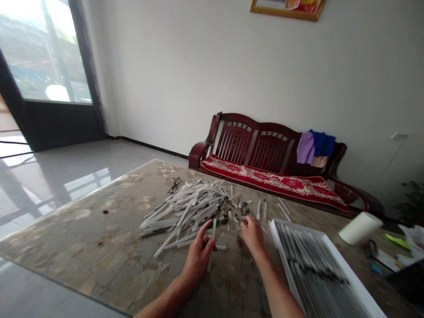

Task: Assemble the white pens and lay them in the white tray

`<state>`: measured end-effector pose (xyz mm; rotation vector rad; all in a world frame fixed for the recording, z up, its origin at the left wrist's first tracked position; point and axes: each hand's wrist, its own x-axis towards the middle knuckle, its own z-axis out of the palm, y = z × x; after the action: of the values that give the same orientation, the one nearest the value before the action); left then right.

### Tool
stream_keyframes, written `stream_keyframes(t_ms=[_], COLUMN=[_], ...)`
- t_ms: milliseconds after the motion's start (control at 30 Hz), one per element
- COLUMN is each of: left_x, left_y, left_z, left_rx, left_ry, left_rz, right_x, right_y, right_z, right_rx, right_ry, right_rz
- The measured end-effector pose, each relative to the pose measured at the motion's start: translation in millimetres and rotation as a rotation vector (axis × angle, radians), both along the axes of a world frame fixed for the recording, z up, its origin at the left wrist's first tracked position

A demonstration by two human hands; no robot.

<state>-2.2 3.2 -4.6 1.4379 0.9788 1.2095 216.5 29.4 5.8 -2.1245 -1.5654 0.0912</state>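
My left hand (198, 251) is closed around a thin whitish plastic tube (213, 229), which stands nearly upright between thumb and fingers. To its right, my right hand (252, 233) is pinched over the table beside small black pieces (244, 204); whatever its fingertips hold is too small to name. A loose heap of whitish tubes (185, 207) lies just beyond my left hand, with dark bits among them. Right of my right forearm sits a white box (334, 247) in which many greyish tubes (308, 247) with black middle parts lie in rows.
The table (126, 247) has a patterned brown cover. A pair of glasses (174, 185) lies behind the heap. At the right are a white paper roll (360, 228) and assorted papers. A dark red wooden bench (255, 145) stands beyond the table.
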Motion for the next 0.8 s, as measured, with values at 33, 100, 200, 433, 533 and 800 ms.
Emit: stream_keyframes(t_ms=[33,100,200,433,533,800], left_x=[0,0,1,9,7,-4], left_y=[1,2,1,1,5,16], left_z=[-2.2,-6.7,-11.2,-11.4,-9.7,-0.7], left_rx=[-0.017,-0.09,-0.159,-0.134,-0.175,-0.262], left_ry=[-0.015,-0.053,-0.14,-0.242,-0.281,-0.396], left_rz=[-0.016,-0.07,-0.148,-0.055,0.061,0.178], right_x=[4,8,8,3,3,1], right_y=[6,17,29,38,37,1], right_z=[1.4,2.8,4.4,16.4,18.7,10.7], right_rx=[-0.029,-0.073,-0.137,-0.294,-0.369,-0.296], right_ry=[-0.058,-0.114,-0.171,-0.283,-0.337,-0.322], right_rz=[-0.034,-0.063,-0.068,-0.081,-0.075,-0.093])
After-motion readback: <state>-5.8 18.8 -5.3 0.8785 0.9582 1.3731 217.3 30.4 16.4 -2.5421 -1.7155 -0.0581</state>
